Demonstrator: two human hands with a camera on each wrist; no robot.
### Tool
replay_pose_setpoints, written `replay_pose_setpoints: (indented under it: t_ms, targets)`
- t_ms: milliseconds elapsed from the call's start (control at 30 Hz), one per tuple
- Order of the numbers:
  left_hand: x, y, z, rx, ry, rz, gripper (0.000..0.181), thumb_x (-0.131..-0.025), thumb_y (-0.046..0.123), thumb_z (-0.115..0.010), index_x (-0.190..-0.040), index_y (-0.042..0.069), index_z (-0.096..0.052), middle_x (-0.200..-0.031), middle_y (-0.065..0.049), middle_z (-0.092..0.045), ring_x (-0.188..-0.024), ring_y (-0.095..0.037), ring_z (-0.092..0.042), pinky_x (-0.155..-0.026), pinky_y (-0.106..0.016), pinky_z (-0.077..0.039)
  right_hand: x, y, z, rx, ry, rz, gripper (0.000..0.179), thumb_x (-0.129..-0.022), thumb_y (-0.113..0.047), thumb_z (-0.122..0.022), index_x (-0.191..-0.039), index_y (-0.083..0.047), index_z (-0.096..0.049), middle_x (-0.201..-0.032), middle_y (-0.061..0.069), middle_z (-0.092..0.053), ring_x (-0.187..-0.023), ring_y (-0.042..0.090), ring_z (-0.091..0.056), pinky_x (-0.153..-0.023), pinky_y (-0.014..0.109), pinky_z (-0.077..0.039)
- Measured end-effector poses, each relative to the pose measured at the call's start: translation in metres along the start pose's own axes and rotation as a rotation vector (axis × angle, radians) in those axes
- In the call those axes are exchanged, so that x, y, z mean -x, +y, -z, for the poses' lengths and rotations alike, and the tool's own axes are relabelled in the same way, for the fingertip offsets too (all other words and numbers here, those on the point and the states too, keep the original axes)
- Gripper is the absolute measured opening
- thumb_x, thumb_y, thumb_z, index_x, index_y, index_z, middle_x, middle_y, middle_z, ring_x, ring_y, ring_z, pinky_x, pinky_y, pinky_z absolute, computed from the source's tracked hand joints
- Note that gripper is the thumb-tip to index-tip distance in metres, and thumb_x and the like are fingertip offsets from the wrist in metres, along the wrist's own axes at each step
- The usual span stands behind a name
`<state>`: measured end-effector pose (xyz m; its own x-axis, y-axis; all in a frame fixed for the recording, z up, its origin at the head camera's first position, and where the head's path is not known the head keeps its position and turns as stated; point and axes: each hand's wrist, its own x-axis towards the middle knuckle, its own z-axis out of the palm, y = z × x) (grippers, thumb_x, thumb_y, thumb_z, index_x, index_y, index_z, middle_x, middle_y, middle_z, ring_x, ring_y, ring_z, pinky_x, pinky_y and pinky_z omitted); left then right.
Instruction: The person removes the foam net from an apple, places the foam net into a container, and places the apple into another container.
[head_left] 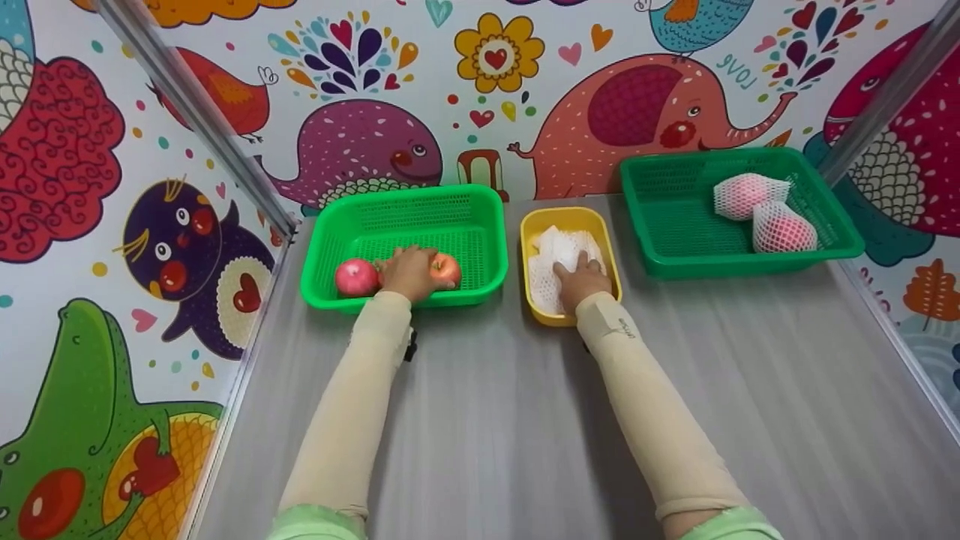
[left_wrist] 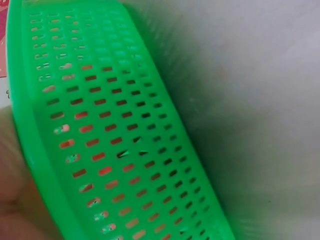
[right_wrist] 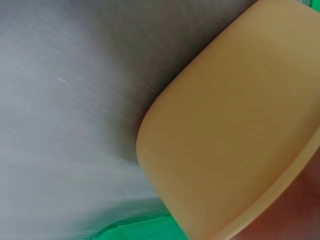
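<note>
I observed my left hand [head_left: 411,274] inside the bright green basket [head_left: 375,244], lowered over the apples with the fingers bent downward and the thumb lying along the front of the orange-red apple [head_left: 445,268]; because the back of the hand covers the fingertips, I cannot tell whether it has a firm hold on any fruit. The pink-red apple [head_left: 356,278] sits at the left of the same basket, just beside that hand. My right hand [head_left: 586,285] is in the yellow tub [head_left: 566,214], fingers parted and relaxed, tips resting on the white foam netting [head_left: 551,281] that fills much of the tub; I find nothing enclosed in that hand. The tub stands between the bright green basket and the dark green basket [head_left: 675,217], apart from both. In the dark green basket, toward its right side, are two net-wrapped fruits, the rear one [head_left: 742,196] and the front one [head_left: 785,229], set against each other, pink-red showing through their white mesh. All three containers stand on the grey table [head_left: 480,420], before a wall [head_left: 495,97] printed with cartoon animals. The left wrist view shows chiefly the basket's slotted side, reddish patches visible through the openings; the right wrist view, the tub's smooth outer side.
</note>
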<state>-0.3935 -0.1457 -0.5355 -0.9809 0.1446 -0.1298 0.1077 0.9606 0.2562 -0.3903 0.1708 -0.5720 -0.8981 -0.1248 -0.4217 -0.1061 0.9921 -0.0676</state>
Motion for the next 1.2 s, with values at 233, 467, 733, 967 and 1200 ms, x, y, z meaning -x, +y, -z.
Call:
replay_pose_setpoints:
  t_ms: [233, 467, 733, 967, 1200]
  targets:
    - [0.0, 0.001, 0.002, 0.001, -0.038, 0.01, 0.084, -0.094, 0.05, -0.085, -0.16, 0.009, -0.054, -0.161, -0.024, -0.049, -0.146, -0.05, -0.042, -0.112, -0.086, -0.022, -0.004, -0.002, -0.001, 0.013, -0.011, -0.011, 0.061, -0.116, -0.012, -0.043, -0.174, -0.019, -0.025, -0.172, 0.039, -0.01, -0.156, 0.058, -0.02, -0.119, 0.066, -0.036]
    - [0.004, -0.005, 0.001, 0.061, 0.019, -0.008, 0.081, -0.096, 0.05, -0.083, -0.159, 0.007, -0.054, -0.16, -0.024, -0.048, -0.145, -0.049, -0.042, -0.111, -0.086, -0.024, -0.005, -0.002, -0.001, 0.014, -0.005, 0.014, 0.062, -0.115, -0.013, -0.046, -0.174, -0.018, -0.026, -0.171, 0.04, -0.01, -0.156, 0.059, -0.02, -0.118, 0.066, -0.038]
    - [0.029, 0.01, -0.004, 0.191, 0.266, -0.164, 0.047, -0.106, 0.027, -0.074, -0.148, 0.007, -0.065, -0.151, -0.02, -0.055, -0.141, -0.043, -0.045, -0.114, -0.073, -0.032, 0.002, 0.0, 0.001, 0.004, 0.014, 0.03, 0.062, -0.113, -0.013, -0.047, -0.173, -0.015, -0.029, -0.17, 0.042, -0.011, -0.154, 0.059, -0.022, -0.116, 0.065, -0.041]
    - [0.094, 0.025, -0.02, 0.336, 0.477, -0.362, 0.036, -0.101, 0.012, -0.077, -0.136, 0.004, -0.071, -0.142, -0.017, -0.061, -0.134, -0.04, -0.052, -0.116, -0.059, -0.038, 0.004, -0.004, 0.0, 0.011, 0.026, 0.044, 0.061, -0.114, -0.014, -0.046, -0.173, -0.014, -0.029, -0.17, 0.042, -0.012, -0.154, 0.06, -0.023, -0.116, 0.065, -0.041]
    - [0.162, 0.033, -0.042, 0.523, 0.432, -0.323, 0.039, -0.103, 0.01, -0.076, -0.141, 0.011, -0.068, -0.143, -0.007, -0.059, -0.135, -0.03, -0.051, -0.113, -0.051, -0.047, -0.001, 0.005, -0.003, -0.009, 0.012, 0.045, 0.061, -0.114, -0.017, -0.045, -0.173, -0.013, -0.028, -0.17, 0.043, -0.009, -0.155, 0.061, -0.019, -0.119, 0.067, -0.035]
